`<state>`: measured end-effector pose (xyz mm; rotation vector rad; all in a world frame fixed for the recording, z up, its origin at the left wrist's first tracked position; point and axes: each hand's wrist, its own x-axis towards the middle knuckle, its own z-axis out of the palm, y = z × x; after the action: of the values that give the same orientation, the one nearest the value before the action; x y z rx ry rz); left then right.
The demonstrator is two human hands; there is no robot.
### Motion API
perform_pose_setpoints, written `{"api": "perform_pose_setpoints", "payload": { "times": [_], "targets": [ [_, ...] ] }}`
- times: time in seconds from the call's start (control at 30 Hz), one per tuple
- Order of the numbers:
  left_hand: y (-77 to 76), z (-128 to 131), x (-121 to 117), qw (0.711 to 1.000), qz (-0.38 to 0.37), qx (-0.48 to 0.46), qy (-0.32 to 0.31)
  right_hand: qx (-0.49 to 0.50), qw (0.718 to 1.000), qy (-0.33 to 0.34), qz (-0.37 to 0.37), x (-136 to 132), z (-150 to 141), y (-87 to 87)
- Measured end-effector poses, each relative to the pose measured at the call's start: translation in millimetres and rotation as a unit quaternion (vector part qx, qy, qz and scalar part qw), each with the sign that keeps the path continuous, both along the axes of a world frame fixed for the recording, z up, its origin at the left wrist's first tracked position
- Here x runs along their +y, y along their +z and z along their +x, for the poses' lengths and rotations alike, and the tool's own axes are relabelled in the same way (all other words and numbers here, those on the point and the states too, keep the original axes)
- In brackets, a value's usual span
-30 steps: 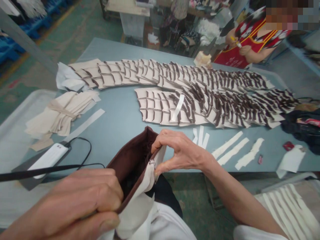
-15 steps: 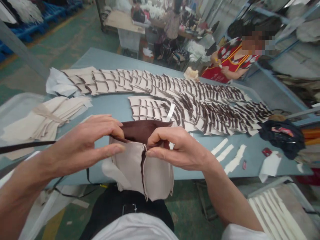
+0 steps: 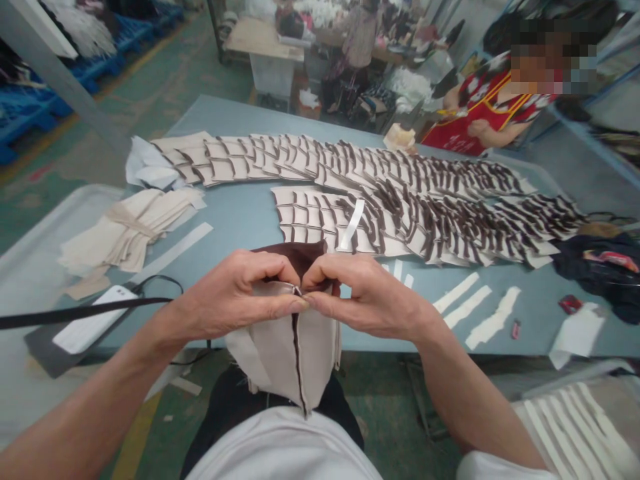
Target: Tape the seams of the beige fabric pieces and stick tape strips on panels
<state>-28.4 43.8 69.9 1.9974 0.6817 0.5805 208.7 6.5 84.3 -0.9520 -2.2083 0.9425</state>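
Note:
A beige fabric pouch (image 3: 273, 353) with a dark brown inside hangs between my hands, in front of my body at the table's near edge. A dark seam runs down its front face. My left hand (image 3: 245, 293) pinches the top rim just left of this seam. On the other side of the seam, my right hand (image 3: 363, 293) pinches the same rim between thumb and fingers. The two thumb tips nearly meet at the seam's upper end. The pouch's mouth is partly open behind my fingers, and its bottom hangs down near my shirt.
Long overlapping rows of beige pieces with brown edges (image 3: 320, 160) cover the back of the blue table (image 3: 240, 213). At left lie a tied beige bundle (image 3: 130, 223) and a white phone-like object (image 3: 95, 320). White strips (image 3: 457, 293) lie right. A co-worker in a red apron (image 3: 457, 133) stands beyond.
My left hand has moved right along the rim to the seam, and both hands now pinch close together. The pouch's front has folded narrower along the seam. The view has shifted left.

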Motion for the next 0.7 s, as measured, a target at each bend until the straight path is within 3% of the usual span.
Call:
{"api": "perform_pose_setpoints", "payload": {
  "times": [0.17,0.37,0.5,0.7],
  "targets": [
    [3.5,-3,-4,1.000,-0.018,0.020,-0.002,-0.005,1.000,-0.009,0.003,0,0,-5.8],
    [1.5,-6,-9,0.998,0.052,0.035,0.015,-0.012,1.000,-0.007,0.022,2,-4,-11.0],
    [1.2,-11,-10,0.998,0.042,0.036,0.028,0.003,0.999,-0.013,0.032,1,-5,-12.5],
    [1.1,-13,-11,0.997,0.013,0.054,0.053,0.008,0.988,-0.034,0.150,-3,-13,-21.4]
  ]
}}
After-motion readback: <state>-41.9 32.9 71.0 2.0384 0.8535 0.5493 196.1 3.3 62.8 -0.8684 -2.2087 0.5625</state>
